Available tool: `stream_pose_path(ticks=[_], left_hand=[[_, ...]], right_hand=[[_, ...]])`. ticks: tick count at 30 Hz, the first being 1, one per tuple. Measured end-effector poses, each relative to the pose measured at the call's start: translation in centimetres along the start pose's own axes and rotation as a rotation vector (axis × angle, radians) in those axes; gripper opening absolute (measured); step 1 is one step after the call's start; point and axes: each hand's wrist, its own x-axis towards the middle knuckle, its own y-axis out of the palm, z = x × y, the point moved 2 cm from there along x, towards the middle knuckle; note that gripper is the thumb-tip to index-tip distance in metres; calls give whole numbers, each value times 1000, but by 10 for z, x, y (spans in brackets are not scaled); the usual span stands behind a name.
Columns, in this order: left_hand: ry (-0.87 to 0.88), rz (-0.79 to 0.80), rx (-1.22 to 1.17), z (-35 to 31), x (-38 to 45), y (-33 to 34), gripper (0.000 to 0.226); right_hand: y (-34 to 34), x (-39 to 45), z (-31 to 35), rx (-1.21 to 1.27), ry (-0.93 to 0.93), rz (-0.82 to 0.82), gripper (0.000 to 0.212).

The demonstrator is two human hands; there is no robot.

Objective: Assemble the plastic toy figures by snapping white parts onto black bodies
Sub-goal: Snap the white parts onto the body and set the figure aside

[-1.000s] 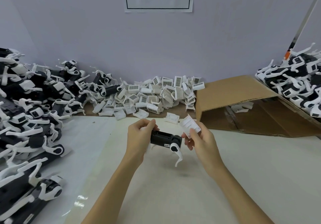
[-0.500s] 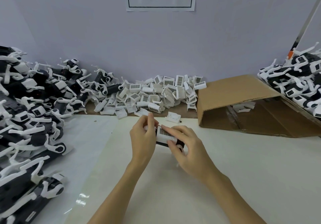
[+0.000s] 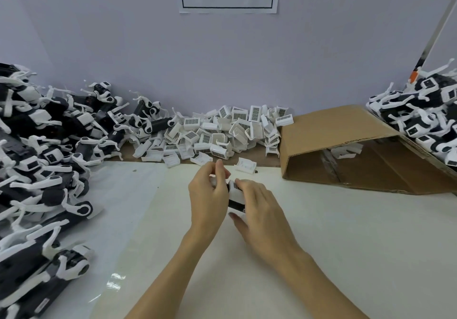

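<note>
Fingers of the right hand press the white part onto the black body, gripped by the left hand at frame centre; squeeze squarely until seated.

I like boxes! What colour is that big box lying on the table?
The cardboard box is plain brown, seen best in the head view, on the right.

Landmark: cardboard box.
- Left of it: white parts heap, then figure pile, blocking.
- Right: second figure pile.
- In front: bare counter, passable.
</note>
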Motion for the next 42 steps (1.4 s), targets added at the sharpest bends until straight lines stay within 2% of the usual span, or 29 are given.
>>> stream_pose_path(ticks=[3,5,8,10,12,14,16,20,23,27,32,35,40,42], left_hand=[[84,44,31,-6,-7,7,38],[100,88,31,-10,-10,8,40],[-33,197,-85,-17,-10,8,46],[-111,308,-171,-20,-7,5,52],[-91,470,-186,-19,-4,0,52],[-54,624,-130,-19,-3,-4,44],[-3,696,-87,-17,-4,-4,36],[38,597,-94,-15,-7,1,31],[30,542,-102,-14,-7,3,18],[-53,538,-88,-11,-9,7,33],[-69,531,-134,-12,-13,11,27],[-76,529,-105,-9,-12,11,28],[-69,524,-88,-7,-8,8,34],[-60,548,-58,-5,-9,8,32]], right_hand=[[3,6,6,-177,105,-101,54],[1,6,3,-230,110,-121,45],[-3,2,-2,-247,104,-147,35],[-3,2,-2,-236,119,-152,33],[-5,4,-5,-183,152,-153,37],[-8,6,-10,-134,171,-166,39],[-9,5,-16,-113,169,-162,37],[-10,4,-24,-68,179,-180,40],[-9,5,-24,-46,170,-160,43],[-12,5,-30,100,307,-119,51],[-12,4,-26,-4,176,-146,50],[-10,5,-23,-46,177,-140,50],[-10,5,-28,83,191,-63,58],[-10,3,-30,111,196,-53,54]])
